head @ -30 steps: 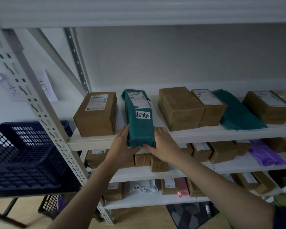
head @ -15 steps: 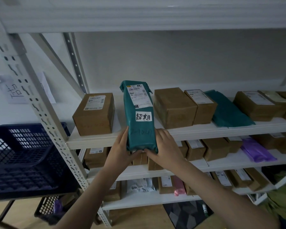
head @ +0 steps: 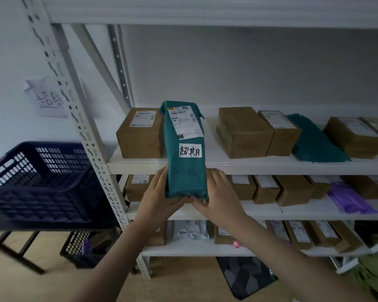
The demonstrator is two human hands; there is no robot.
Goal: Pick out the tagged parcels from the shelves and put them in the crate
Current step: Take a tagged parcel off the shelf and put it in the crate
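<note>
Two hands, left hand (head: 159,197) and right hand (head: 222,200), grip one tall teal plastic-wrapped parcel (head: 184,149) with white tag; fingertips hidden behind it

I log the long soft plastic-wrapped parcel (head: 184,171) as teal green, its small paper tag (head: 190,150) white with black handwritten characters. The slatted plastic crate (head: 42,182) reads dark navy blue. Rectangular cardboard boxes (head: 243,131) are plain brown with white labels. One flat plastic mailer (head: 349,199) is purple. Metal shelf boards (head: 271,164) are white. The floor mat (head: 244,277) shows grey-and-black geometric facets.
</note>
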